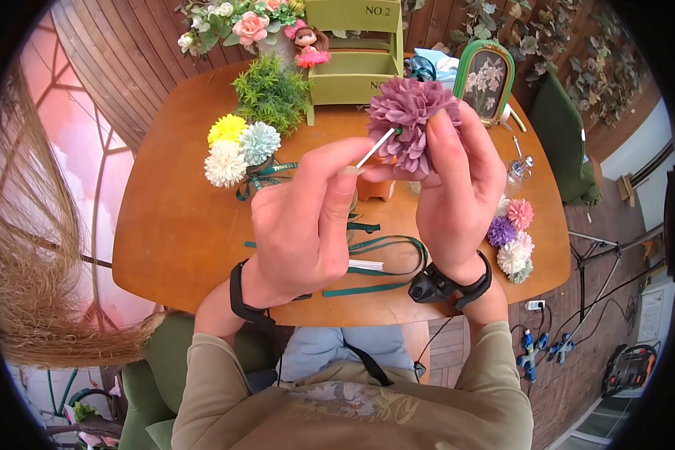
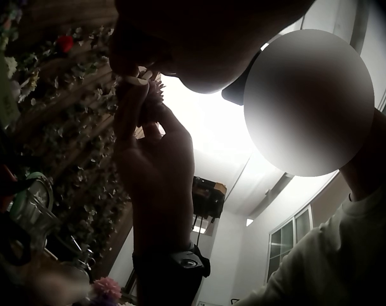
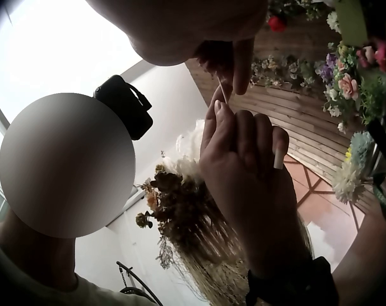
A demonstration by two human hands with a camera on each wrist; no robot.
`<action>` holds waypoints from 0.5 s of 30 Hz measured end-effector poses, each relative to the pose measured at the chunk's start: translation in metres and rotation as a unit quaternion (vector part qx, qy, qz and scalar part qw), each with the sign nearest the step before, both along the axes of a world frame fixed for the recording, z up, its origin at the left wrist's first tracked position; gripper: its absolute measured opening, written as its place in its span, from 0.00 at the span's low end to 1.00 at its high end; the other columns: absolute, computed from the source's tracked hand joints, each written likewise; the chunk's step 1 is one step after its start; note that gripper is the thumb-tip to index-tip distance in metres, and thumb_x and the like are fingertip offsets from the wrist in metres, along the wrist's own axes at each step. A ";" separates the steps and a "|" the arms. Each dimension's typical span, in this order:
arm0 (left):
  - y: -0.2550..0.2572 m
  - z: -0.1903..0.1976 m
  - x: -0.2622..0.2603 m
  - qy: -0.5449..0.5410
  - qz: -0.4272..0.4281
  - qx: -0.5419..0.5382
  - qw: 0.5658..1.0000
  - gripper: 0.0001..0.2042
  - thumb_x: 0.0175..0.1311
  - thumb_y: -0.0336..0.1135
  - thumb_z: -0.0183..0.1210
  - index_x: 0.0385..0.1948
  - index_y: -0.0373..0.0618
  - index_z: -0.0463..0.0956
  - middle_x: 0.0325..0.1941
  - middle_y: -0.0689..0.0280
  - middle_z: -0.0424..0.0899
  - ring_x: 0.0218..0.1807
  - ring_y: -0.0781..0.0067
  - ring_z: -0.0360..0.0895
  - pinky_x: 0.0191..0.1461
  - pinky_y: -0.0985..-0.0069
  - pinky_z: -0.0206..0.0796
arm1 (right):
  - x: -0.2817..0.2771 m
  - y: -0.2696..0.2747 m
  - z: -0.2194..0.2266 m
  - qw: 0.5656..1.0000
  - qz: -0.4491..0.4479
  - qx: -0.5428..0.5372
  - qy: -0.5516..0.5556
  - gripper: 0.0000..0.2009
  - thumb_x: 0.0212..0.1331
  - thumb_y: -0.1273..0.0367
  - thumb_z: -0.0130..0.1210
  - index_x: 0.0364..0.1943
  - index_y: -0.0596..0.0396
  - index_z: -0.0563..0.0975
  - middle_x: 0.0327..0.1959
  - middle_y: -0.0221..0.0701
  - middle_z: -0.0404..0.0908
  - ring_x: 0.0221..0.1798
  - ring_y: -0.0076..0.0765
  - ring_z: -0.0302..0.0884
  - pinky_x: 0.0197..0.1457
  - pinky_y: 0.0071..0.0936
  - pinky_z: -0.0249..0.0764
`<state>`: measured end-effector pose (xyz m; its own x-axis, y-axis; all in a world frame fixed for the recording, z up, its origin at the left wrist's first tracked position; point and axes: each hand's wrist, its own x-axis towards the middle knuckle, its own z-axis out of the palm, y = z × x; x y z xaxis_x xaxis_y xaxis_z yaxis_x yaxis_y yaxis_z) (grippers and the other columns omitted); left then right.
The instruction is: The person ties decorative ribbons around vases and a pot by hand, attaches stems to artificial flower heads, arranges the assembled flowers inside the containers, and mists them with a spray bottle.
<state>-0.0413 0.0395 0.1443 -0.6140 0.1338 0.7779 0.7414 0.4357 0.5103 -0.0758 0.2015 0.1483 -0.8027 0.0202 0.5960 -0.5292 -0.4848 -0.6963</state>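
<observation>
A mauve artificial flower (image 1: 411, 112) is held up over the table, its head tilted so that the green base and white stick (image 1: 376, 148) point down to the left. The right hand (image 1: 457, 187) grips the flower head from the right, thumb and fingers on its petals. Thumb and index finger of the left hand (image 1: 300, 217) pinch the lower end of the stick. In the right wrist view the thin stick (image 3: 222, 89) runs between the left hand (image 3: 250, 159) and the dark flower (image 3: 215, 57). Below the hands, an orange-brown pot (image 1: 375, 189) is partly hidden.
Yellow, blue and cream flowers (image 1: 226, 163) with green ribbon lie left on the wooden table (image 1: 165, 217); several pompom flowers (image 1: 514, 255) lie right. Green ribbon (image 1: 360, 291) and white sticks (image 1: 366, 265) lie near the front. Behind stand a plant (image 1: 271, 94), green shelf (image 1: 352, 67) and frame (image 1: 484, 81).
</observation>
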 end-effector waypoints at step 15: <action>-0.009 0.005 -0.008 -0.011 -0.022 -0.040 0.999 0.08 0.73 0.21 0.55 0.49 0.35 0.77 0.28 0.60 0.88 0.27 0.66 0.88 0.30 0.75 0.75 | -0.004 0.015 0.013 0.905 -0.191 0.315 0.212 0.17 0.64 0.81 0.58 0.57 0.65 0.83 0.42 0.32 0.74 0.44 0.26 0.72 0.46 0.18 0.69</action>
